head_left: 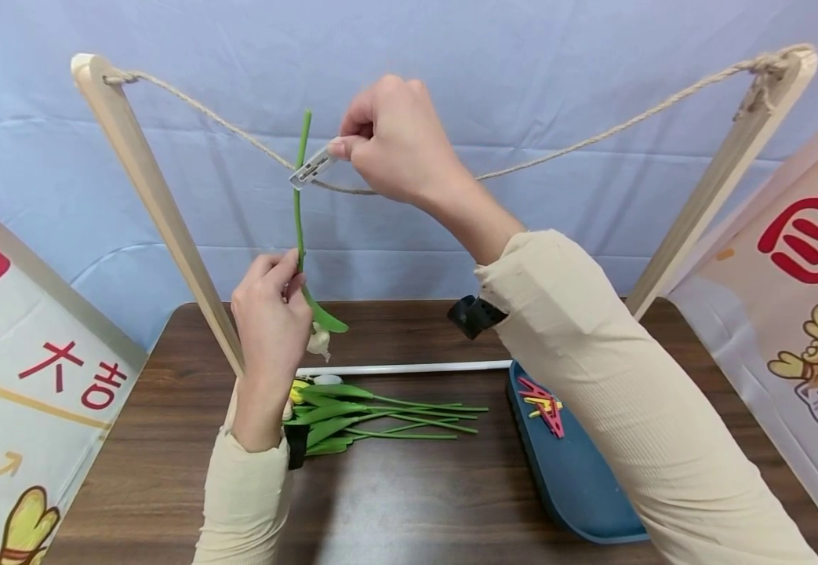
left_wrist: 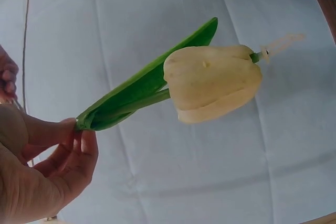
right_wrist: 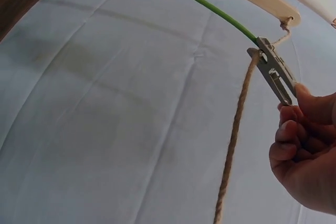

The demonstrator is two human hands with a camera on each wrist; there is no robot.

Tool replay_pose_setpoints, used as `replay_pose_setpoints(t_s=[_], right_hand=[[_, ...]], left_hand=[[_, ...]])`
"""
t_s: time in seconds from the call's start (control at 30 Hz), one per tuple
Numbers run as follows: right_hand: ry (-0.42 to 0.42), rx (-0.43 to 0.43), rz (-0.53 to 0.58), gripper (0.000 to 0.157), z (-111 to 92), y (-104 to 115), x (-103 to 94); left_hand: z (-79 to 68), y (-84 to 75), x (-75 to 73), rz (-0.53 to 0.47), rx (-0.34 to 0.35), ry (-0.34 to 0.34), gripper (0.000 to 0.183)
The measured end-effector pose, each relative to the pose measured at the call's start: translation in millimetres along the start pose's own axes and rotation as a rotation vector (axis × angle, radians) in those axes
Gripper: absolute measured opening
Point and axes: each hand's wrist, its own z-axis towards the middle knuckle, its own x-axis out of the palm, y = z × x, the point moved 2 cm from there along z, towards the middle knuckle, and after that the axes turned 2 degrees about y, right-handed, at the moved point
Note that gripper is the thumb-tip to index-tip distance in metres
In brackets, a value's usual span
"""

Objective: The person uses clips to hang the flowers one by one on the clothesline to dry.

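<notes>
A cream artificial tulip [left_wrist: 212, 84] hangs head down, its green stem [head_left: 299, 220] crossing the twine rope [head_left: 239, 131]. With thumb and fingers my left hand [head_left: 270, 314] pinches the stem where the green leaf [left_wrist: 152, 80] begins, above the bloom. My right hand [head_left: 401, 141] pinches the handle end of a grey-white clothespin [head_left: 312, 167]. In the right wrist view the clothespin's [right_wrist: 274, 71] tip sits right where the stem meets the rope [right_wrist: 236, 124].
Two wooden posts [head_left: 158, 204] carry the rope ends. Several more tulips [head_left: 373, 416] lie on the brown table [head_left: 409, 502], beside a white rod [head_left: 409, 367]. Right of them a blue tray [head_left: 578, 494] holds pink and yellow clothespins [head_left: 543, 406].
</notes>
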Motion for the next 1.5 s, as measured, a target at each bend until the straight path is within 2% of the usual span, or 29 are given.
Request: replay_pose_setpoints(t_s=[0.13,0.33,0.57,0.8,1.0,1.23,1.5], right_hand=[[0.042,0.061,0.02,0.022,-2.7,0.1,-2.3],[0.099,0.148,0.027,0.02,-5.0,-1.1,-10.5],[0.135,0.15,0.039,0.018,-13.9,-10.1,-22.2],[0.238,0.174,0.078,0.019,-30.3,-26.8,-24.3],[0.339,0.222,0.099,0.018,-48.0,-51.2,-25.1],[0.44,0.276,0.08,0.016,-75.6,-86.8,-29.2],[0.522,0.369,0.108,0.019,-121.6,-149.1,-24.8]], left_hand=[[0.1,1.2,0.2,0.007,-0.004,-0.005,0.023],[0.3,1.1,1.4,-0.012,-0.037,0.022,0.022],[-1.2,6.3,2.9,-0.031,-0.089,0.076,0.02],[-3.2,13.3,4.9,0.002,-0.119,0.091,0.022],[-4.7,18.3,5.3,0.011,-0.143,0.082,0.019],[-7.2,19.8,5.3,0.015,-0.138,0.095,0.016],[-11.4,19.7,6.9,-0.001,-0.14,0.107,0.014]])
